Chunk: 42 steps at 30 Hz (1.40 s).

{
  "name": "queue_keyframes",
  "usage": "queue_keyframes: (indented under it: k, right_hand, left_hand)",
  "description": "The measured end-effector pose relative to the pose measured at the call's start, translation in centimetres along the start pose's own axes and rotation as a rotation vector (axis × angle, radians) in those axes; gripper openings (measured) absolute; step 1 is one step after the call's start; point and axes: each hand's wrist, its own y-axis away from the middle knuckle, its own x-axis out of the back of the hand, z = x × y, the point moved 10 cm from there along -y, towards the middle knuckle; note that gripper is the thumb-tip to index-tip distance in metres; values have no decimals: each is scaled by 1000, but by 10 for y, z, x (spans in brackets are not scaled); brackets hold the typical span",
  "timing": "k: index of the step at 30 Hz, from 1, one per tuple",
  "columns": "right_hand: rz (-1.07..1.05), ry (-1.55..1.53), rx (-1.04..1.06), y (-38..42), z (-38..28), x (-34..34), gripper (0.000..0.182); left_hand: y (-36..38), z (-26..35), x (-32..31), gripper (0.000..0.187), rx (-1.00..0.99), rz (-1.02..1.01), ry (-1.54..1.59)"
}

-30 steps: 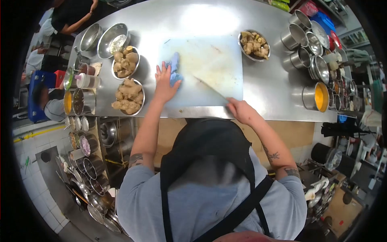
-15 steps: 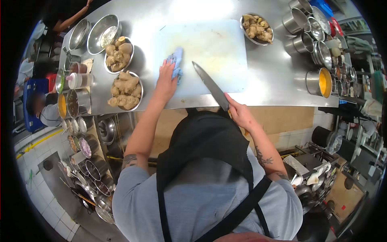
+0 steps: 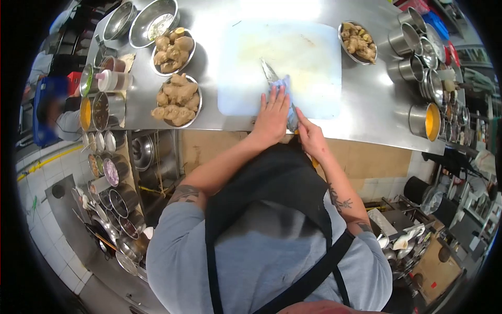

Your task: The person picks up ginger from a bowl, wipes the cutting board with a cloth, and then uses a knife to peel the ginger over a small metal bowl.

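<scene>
My left hand [image 3: 272,116] presses a crumpled blue cloth [image 3: 283,83] over the knife's blade, its fingers long and close together. In my right hand [image 3: 312,137], the fingers are closed around the handle of a large kitchen knife [image 3: 269,72]. The blade points away from me over the near part of a pale cutting board [image 3: 235,68]. Its tip shows beyond the cloth, while the middle of the blade is mostly hidden. Ginger root [image 3: 180,93] fills a metal bowl left of the board, with more ginger [image 3: 173,51] in the bowl behind it.
Another bowl of ginger [image 3: 358,43] stands right of the board. Metal bowls [image 3: 140,31] and a squeeze bottle [image 3: 112,81] are at the left. Steel pots [image 3: 405,39] and a pot of orange contents [image 3: 432,122] line the right. Another person [image 3: 65,123] is at far left.
My left hand has carried the blue cloth rightwards from the board's left side onto the knife blade. My right hand still grips the knife. The whole view has shifted slightly.
</scene>
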Motion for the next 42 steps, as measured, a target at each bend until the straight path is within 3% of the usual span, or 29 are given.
queue_keyframes:
  k: [3, 6, 9, 11, 14, 17, 19, 21, 23, 26, 27, 30, 33, 39, 42]
  right_hand:
    - [-21, -17, 24, -2, 9, 3, 49]
    - [-33, -16, 14, -4, 11, 5, 49]
    - [-59, 8, -27, -5, 10, 18, 47]
    - [-79, 106, -126, 1, -3, 37, 44]
    - [91, 231, 0, 6, -9, 80, 38]
    - [214, 225, 23, 6, -9, 114, 36]
    - [262, 281, 92, 5, -26, 122, 36]
    - [315, 386, 219, 3, -40, 125, 38]
    - [309, 448, 331, 0, -47, 117, 42]
    - [316, 526, 397, -6, -37, 103, 48]
    - [333, 537, 423, -8, -33, 99, 47]
    - [378, 534, 459, -7, -37, 95, 40]
    - [387, 524, 497, -7, -39, 98, 35]
    - [376, 498, 552, -4, -41, 100, 28]
    - [341, 477, 497, -4, -40, 103, 31]
  left_hand:
    - [-6, -5, -1, 59, -58, -47, -194]
    - [-32, -23, 8, 56, -40, 31, -382]
    - [-73, -73, 21, 54, 79, 0, -493]
    - [-98, -109, 38, 48, 81, 168, -626]
    - [-127, -138, 79, 45, 249, -46, -247]
    - [-122, -150, 64, 33, 207, 124, -101]
    - [-103, -127, 57, 33, 177, 54, -77]
    - [-73, -103, 34, 35, 80, -180, -20]
    - [-37, -68, 31, 49, 7, -456, 34]
    - [-41, -22, 66, 49, -68, -236, -2]
    - [-54, -6, 78, 47, -141, -58, 49]
    - [-80, 60, 59, 42, -434, 52, -111]
    - [-92, 71, -10, 41, -524, -65, -380]
    - [-139, -13, -8, 47, -374, -61, -716]
    - [-170, -93, 24, 40, -97, -176, -807]
